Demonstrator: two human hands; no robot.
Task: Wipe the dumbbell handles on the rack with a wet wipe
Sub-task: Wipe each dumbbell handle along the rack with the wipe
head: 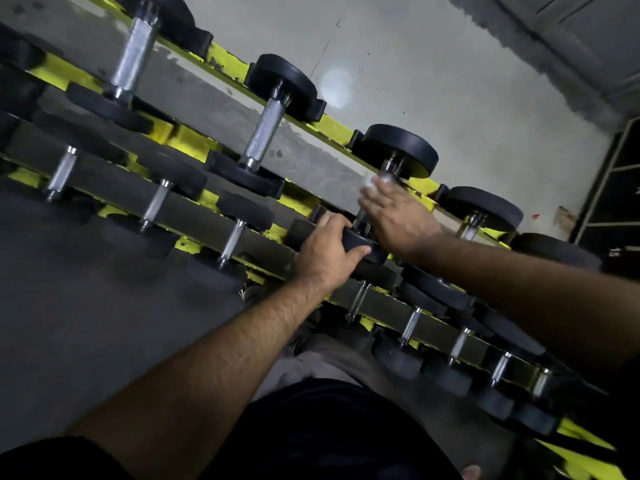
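Rack: a yellow rack [194,138] runs slantwise across the view, upper left to lower right, with two tiers showing, the upper one farther from the person.
Upper tier holds: a row of black-headed dumbbells with bare knurled steel handles, one [136,51] at upper left, the next [264,131] beside it, each lying across the two yellow rails in black cradles.
Lower tier holds: a row of smaller dumbbells [232,239], packed closer, their short handles [410,322] catching the light.
Dumbbell being wiped: third along the upper tier [401,147], far head resting on the back rail, near head at the front rail.
Left hand: the left hand [327,249] grips that near head, fingers curled over its top edge and thumb tucked under the rim.
Right hand: the right hand [398,213] is wrapped round the handle with a pale wet wipe [375,181] showing just past the fingertips; it is blurred, so how tightly it grips I cannot tell exactly.
Edges: the rails' yellow paint is chipped and worn along the lips.
Open room: bare grey floor [433,81] lies beyond the back rail; dark matting [69,289] spreads out on the near side, left of the person's legs.
Far corner: dark shelving [613,199] stands by the wall at right.
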